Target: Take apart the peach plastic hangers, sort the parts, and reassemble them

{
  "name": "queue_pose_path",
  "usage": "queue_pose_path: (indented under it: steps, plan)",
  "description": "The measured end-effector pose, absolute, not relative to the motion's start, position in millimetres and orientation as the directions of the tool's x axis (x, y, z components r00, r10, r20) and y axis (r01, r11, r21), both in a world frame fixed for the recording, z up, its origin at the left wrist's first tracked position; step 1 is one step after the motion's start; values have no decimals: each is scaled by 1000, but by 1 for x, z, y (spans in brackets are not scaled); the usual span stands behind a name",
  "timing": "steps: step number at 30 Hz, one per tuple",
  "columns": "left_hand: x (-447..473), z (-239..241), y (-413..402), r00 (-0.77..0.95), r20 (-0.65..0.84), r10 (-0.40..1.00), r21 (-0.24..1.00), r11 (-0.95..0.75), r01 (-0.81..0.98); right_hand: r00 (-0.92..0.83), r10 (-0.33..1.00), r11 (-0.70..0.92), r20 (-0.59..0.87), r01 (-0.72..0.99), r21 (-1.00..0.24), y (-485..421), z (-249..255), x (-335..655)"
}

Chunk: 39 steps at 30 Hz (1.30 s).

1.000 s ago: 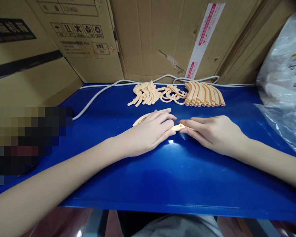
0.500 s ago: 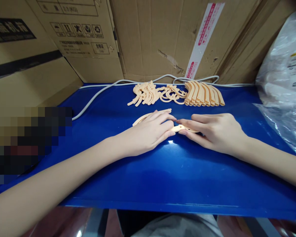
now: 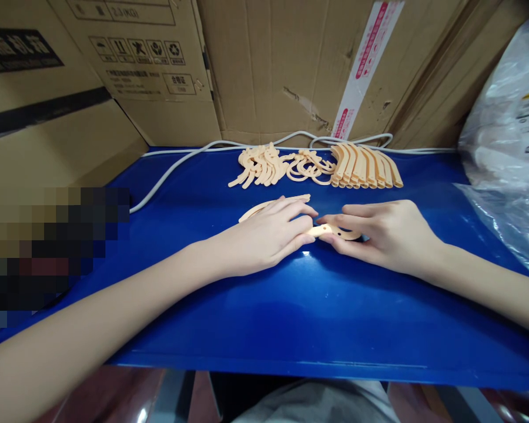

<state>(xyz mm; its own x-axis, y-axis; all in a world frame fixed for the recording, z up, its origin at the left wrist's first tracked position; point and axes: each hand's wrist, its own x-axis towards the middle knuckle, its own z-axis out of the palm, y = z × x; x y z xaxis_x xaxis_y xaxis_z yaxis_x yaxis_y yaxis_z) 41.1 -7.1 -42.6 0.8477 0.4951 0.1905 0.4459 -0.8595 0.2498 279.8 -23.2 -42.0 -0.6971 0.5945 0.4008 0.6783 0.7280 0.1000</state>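
Observation:
My left hand (image 3: 280, 232) is closed on the left end of a small cream plastic piece (image 3: 321, 230) with a hole in it. At the piece's right end, my right hand (image 3: 372, 232) pinches it with thumb and fingers, where a curved cream part (image 3: 350, 234) with a dark hole meets or overlaps it. Whether the two are joined I cannot tell. Partly hidden behind my left hand, a long curved cream strip (image 3: 258, 210) lies on the blue table (image 3: 264, 317).
Along the back lie wavy cream pieces (image 3: 260, 166), hook-shaped rings (image 3: 308, 167) and a row of curved cream handles (image 3: 365, 166). A white cable (image 3: 176, 163) runs behind them. Cardboard boxes (image 3: 264, 70) wall the back and left; a clear plastic bag (image 3: 506, 129) stands right.
The curved part at my right fingers has shifted slightly, so more of its loop shows. Both hands keep nearly the same place.

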Motion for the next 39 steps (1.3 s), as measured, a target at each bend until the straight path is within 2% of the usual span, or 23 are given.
queue_pose_path:
  steps: [5,14,19,22,25,28,32,39]
  plan:
    - [40,-43,-8,852,205,483,244,-868,433,-698,638,735,325,678,14,-21,-45,281]
    - [39,-40,-9,846,179,502,318,-843,433,-704,615,722,355,684,106,-23,-42,280]
    - [40,-37,-10,821,200,535,448,-795,409,-730,571,743,377,654,142,-24,-42,279]
    - [38,-36,-8,752,246,612,562,-722,404,-761,527,774,378,614,157,-24,-43,281]
    - [33,-38,-1,673,255,695,614,-654,443,-786,477,806,393,570,161,-25,-44,285]
    - [27,-41,9,615,236,753,599,-611,518,-816,420,846,397,510,156,-24,-44,288]
    - [22,-41,18,593,257,763,493,-631,599,-859,353,887,370,433,160,-23,-41,287]
    - [22,-40,15,554,317,770,412,-638,651,-862,298,888,411,408,212,-23,-37,282]
